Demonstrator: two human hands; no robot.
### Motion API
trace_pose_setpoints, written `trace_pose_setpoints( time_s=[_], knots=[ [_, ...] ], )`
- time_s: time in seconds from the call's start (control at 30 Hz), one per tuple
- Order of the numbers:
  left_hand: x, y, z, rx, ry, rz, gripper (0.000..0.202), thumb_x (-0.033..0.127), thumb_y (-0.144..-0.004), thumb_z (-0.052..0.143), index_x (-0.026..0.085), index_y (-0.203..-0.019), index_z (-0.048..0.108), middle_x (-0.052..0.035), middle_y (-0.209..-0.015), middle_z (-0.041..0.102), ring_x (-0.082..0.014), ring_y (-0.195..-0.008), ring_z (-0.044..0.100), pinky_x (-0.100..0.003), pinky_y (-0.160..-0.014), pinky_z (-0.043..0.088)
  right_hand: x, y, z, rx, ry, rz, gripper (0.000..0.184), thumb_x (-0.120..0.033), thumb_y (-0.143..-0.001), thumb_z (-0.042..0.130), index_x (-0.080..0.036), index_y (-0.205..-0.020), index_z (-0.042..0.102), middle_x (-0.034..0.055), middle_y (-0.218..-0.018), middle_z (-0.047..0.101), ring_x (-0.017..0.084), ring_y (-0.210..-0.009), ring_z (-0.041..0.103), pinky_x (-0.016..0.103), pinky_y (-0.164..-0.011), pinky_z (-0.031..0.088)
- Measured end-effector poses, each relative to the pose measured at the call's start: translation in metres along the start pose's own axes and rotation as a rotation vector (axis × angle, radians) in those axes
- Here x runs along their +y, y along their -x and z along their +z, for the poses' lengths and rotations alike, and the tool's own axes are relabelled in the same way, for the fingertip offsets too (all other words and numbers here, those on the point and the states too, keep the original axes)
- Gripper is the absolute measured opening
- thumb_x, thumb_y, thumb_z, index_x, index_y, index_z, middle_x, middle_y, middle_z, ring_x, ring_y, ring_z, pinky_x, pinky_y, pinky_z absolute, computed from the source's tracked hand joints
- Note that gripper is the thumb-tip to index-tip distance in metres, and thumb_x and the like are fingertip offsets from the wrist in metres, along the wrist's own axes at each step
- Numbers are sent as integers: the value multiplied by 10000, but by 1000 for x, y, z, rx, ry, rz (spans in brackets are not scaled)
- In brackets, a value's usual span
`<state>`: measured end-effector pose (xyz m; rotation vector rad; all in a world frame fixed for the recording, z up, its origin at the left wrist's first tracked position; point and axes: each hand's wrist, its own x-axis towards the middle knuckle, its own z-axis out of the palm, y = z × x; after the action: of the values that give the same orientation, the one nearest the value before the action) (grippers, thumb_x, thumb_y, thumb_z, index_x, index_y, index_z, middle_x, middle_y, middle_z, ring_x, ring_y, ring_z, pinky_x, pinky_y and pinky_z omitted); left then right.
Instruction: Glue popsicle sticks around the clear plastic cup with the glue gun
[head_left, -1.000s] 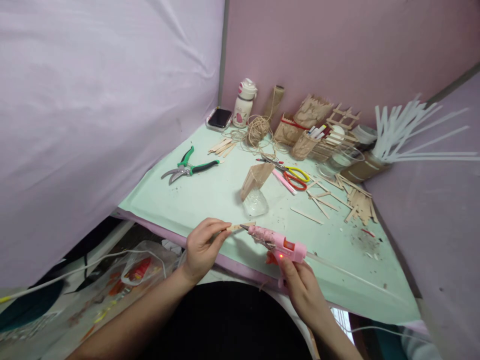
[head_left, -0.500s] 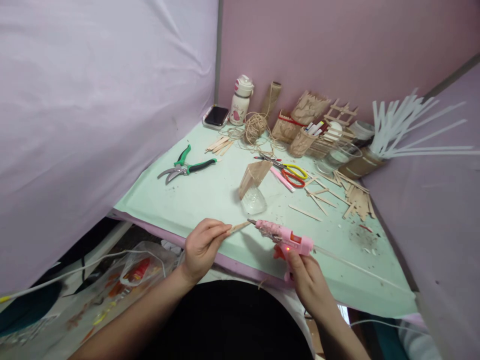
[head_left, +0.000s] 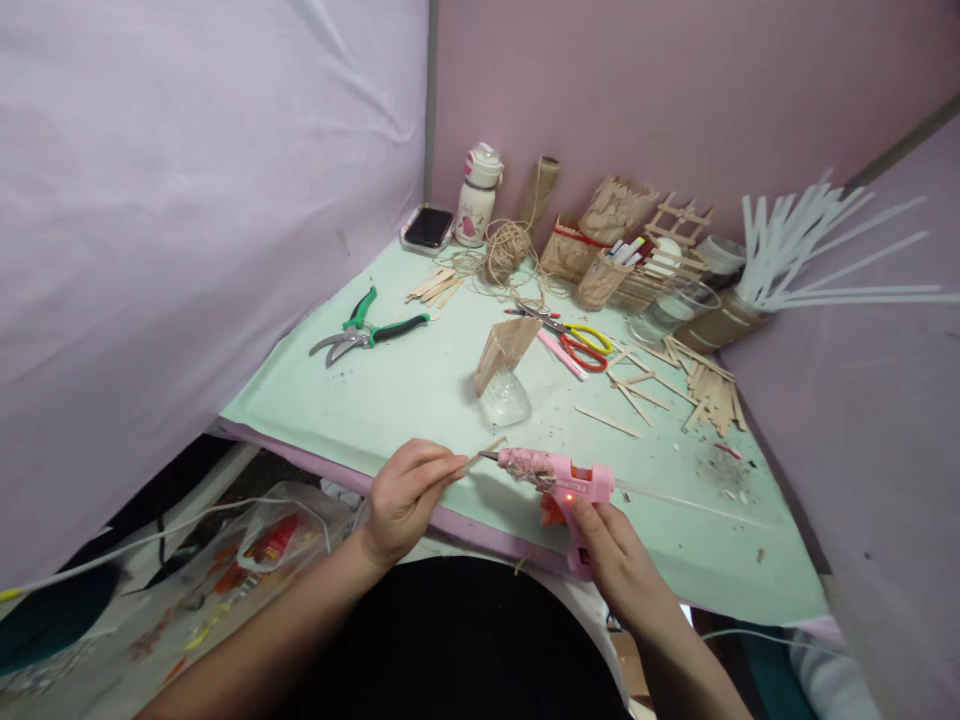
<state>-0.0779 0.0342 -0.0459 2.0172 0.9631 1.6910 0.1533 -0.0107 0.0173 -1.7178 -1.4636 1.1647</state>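
Near the table's front edge, my left hand [head_left: 417, 490] is closed on one end of a thin wooden craft stick [head_left: 491, 449], whose free end points right and away from me. My right hand [head_left: 611, 548] grips a pink hot glue gun [head_left: 551, 470] by its handle, with a small orange light lit on its body. The gun's metal nozzle is at the stick, close to my left fingertips. A clear glue stick [head_left: 690, 502] sticks out of the gun's back. Just beyond, a small wooden stick panel [head_left: 506, 350] leans upright on a clear dish [head_left: 505, 400].
Green-handled pruning shears [head_left: 367, 330] lie open at left. Behind are a phone [head_left: 428, 228], a bottle [head_left: 477, 197], a twine ball [head_left: 507, 252] and scissors [head_left: 585, 345]. Loose craft sticks [head_left: 712, 390] and a holder of white glue sticks [head_left: 795, 250] are at right.
The glue gun has shifted left along the stick, its nozzle going from the far end towards my left fingers. My left hand stays almost in place, still holding the stick.
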Motion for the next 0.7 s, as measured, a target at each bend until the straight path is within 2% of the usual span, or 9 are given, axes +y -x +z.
trace_pose_setpoints(
  time_s=[0.3, 0.5, 0.7],
  knots=[
    [0, 1, 0, 3, 25, 1, 349, 61, -846, 633, 245, -1136, 697, -58, -887, 678, -159, -811, 642, -277, -696, 544, -4, 2, -1, 23, 23, -21, 629, -701, -875, 389, -174, -752, 708, 71, -740, 694, 219, -704, 627, 285, -624, 502],
    [0, 0, -1, 0, 24, 5, 354, 59, -849, 631, 246, -1143, 694, -58, -884, 676, -155, -813, 637, -279, -701, 544, -5, 3, 0, 18, 22, -9, 659, -742, -853, 376, -180, -711, 688, 25, -571, 596, 179, -549, 554, 270, -536, 474],
    [0, 0, 0, 4, 32, -6, 337, 73, -845, 638, 253, -1122, 707, -57, -876, 687, -163, -803, 646, -282, -691, 548, -5, 5, 1, 21, -5, 6, 652, -779, -821, 390, -199, -696, 660, 16, -550, 561, 175, -515, 527, 269, -495, 459]
  ],
)
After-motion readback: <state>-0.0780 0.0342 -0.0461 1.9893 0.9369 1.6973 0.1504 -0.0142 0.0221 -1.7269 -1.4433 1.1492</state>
